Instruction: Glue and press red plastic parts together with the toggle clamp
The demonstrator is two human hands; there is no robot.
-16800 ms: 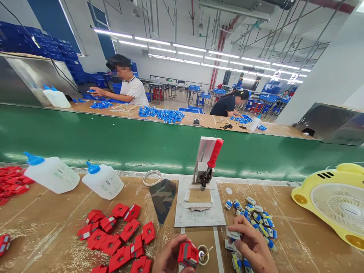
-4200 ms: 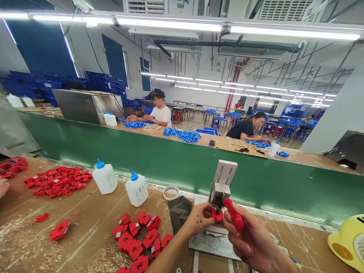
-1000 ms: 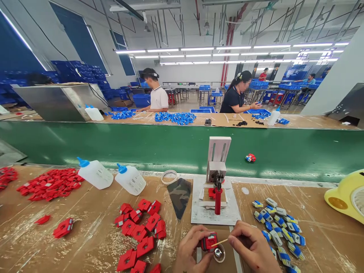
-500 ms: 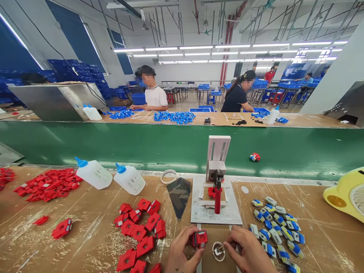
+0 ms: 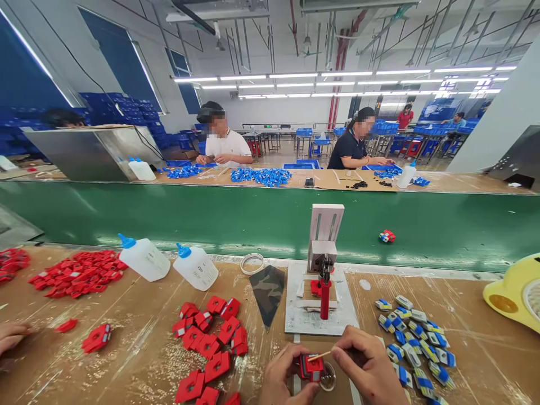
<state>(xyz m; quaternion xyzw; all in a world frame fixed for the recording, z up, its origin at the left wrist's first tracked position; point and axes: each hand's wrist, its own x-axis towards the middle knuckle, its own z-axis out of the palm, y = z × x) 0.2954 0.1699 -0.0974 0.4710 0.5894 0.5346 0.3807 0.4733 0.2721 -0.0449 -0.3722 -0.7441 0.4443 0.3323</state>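
Observation:
My left hand (image 5: 284, 378) is closed around a small red plastic part (image 5: 311, 367) near the bottom edge. My right hand (image 5: 366, 368) pinches a thin wooden stick (image 5: 318, 355) whose tip rests on that part. Just under the part sits a small round metal dish (image 5: 327, 381). Ahead stands a toggle clamp press (image 5: 323, 269) on a grey plate, its red handle down over another red part. A pile of red parts (image 5: 211, 343) lies to the left and several blue-and-grey pieces (image 5: 411, 336) to the right.
Two white squeeze bottles (image 5: 169, 264) with blue caps lie by the green conveyor belt (image 5: 211, 216), which carries one assembled piece (image 5: 387, 236). A tape ring (image 5: 251, 262), a camouflage cloth (image 5: 267, 289) and a yellow fan (image 5: 517, 292) are near. Another person's hand (image 5: 12, 335) shows at left. Workers sit across the belt.
My right hand lifted the stick from the dish onto the red part. The piece on the belt drifted right. Another person's hand came in at the left edge.

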